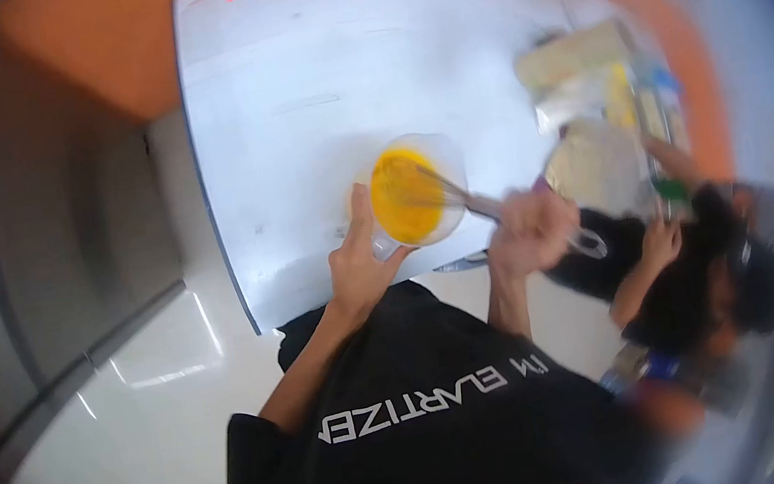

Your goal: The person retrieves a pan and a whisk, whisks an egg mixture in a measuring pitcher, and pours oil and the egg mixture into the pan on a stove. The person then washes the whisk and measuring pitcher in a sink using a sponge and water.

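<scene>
smooth table (272, 88) backs wire whisk (477, 204) in translucent bowl (440, 154).

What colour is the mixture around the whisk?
The mixture is yellow-orange, best seen in the head view.

Pale, see-through-ish round bowl (450, 159) near close edge of white table (285, 106), looks tipped a bit, can't tell if base touches tabletop. Bright yellow liquid (401, 219) inside, sitting toward left side, right inner wall mostly bare. Metal wire whisk (481, 206) slanting in over right rim, wires down in yellow stuff and pretty blurry. Handle leans out to right, hanging loop (592, 244) at far end, past bowl.
</scene>
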Demonstrator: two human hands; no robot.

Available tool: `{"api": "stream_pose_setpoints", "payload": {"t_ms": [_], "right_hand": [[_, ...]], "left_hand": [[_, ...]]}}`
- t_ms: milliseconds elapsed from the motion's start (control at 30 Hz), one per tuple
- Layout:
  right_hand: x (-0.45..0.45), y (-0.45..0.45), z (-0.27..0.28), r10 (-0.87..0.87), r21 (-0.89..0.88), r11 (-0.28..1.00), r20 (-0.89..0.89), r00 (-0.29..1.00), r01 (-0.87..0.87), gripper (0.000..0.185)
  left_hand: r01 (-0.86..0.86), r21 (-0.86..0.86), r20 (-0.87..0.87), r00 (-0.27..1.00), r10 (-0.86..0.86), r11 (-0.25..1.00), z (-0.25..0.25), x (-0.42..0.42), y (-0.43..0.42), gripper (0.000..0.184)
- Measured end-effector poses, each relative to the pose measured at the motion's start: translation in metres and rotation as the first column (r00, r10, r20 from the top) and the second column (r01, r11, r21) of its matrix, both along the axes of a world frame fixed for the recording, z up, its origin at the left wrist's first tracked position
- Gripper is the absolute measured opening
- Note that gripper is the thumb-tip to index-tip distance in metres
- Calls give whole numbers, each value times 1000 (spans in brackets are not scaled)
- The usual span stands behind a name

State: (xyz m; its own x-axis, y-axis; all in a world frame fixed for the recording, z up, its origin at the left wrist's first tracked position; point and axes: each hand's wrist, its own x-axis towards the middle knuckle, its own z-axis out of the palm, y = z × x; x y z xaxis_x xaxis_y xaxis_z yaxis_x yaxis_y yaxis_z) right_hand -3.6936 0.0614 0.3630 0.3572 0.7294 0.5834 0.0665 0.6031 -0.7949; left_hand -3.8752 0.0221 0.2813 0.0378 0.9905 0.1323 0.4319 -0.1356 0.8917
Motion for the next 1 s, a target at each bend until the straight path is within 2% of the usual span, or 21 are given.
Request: {"api": "stream_pose_setpoints", "payload": {"t_ms": [33, 100, 133, 167, 200, 233, 267, 300, 333, 433, 533, 567, 600, 667, 700, 800, 900, 933, 1000], "right_hand": [[-5, 2, -13, -47, -144, 989, -38, 998, 42, 28], [-16, 4, -39, -133, -426, 902, -103, 986, 77, 26], [-21, -2, -5, -35, -235, 970, -373, 927, -58, 28], [-16, -5, 16, 122, 19, 990, -590, 798, -137, 30], [-8, 2, 22, 73, 14, 997, -568, 820, -80, 32], [-14, 5, 11, -23, -134, 990, -479, 877, -47, 32], [-15, 11, -9, -111, -294, 956, -370, 922, -3, 31], [-22, 13, -4, -178, -460, 887, -248, 952, 46, 31], [-18, 4, 9, -130, -434, 898, -426, 895, -76, 30], [-12, 16, 0, -213, -235, 961, -289, 933, 147, 31], [-21, -5, 21, -74, -281, 959, -345, 936, -28, 27], [-18, -3, 25, -15, -282, 955, -360, 933, -94, 25], [-4, -3, 7, 130, -51, 980, -557, 820, -190, 17], [-15, 6, -28, -64, -302, 953, -193, 979, 3, 17], [-13, 11, -33, -152, -395, 907, 16, 988, 146, 18], [-5, -12, 26, -149, -281, 959, -374, 915, 41, 20], [-7, 3, -9, -252, -258, 938, -45, 967, 233, 18], [-13, -3, -15, -231, -374, 894, 86, 969, 246, 16], [-1, -9, 17, -293, -335, 915, -167, 941, 225, 19]], "left_hand": [[3, -13, 4, 1000, -3, 1000, 0, 4, -1, 105], [31, -152, 52, 998, -23, 988, 15, 1, 1, 105], [19, -218, 58, 998, -7, 976, 23, -1, 5, 105], [2, -198, 41, 999, 6, 980, 23, 0, 6, 106], [-15, -177, 25, 999, 20, 984, 23, 2, 8, 106], [-14, -75, 15, 1000, 16, 997, 20, 3, 6, 107], [12, -88, 30, 999, -9, 996, 22, 10, 9, 107], [31, -117, 47, 999, -25, 993, 23, 11, 6, 107], [38, -148, 68, 997, -28, 988, 22, 13, 10, 108], [35, -382, 33, 999, -24, 924, 45, 14, 13, 109], [35, -155, -23, 999, -39, 987, 28, 15, 10, 111], [14, -191, -28, 999, -20, 982, 27, 16, 18, 111], [10, -248, -41, 999, -21, 969, 29, 15, 13, 112], [18, -248, -41, 999, -29, 969, 30, 23, 8, 112], [23, -196, -33, 999, -30, 980, 30, 28, 5, 112], [54, -98, -13, 998, -56, 994, 26, 36, 11, 112], [44, -165, -2, 999, -45, 985, 40, 38, 0, 111], [43, -174, -21, 999, -48, 984, 47, 35, -5, 111], [53, -171, 3, 999, -53, 984, 50, 46, -1, 110]]}}
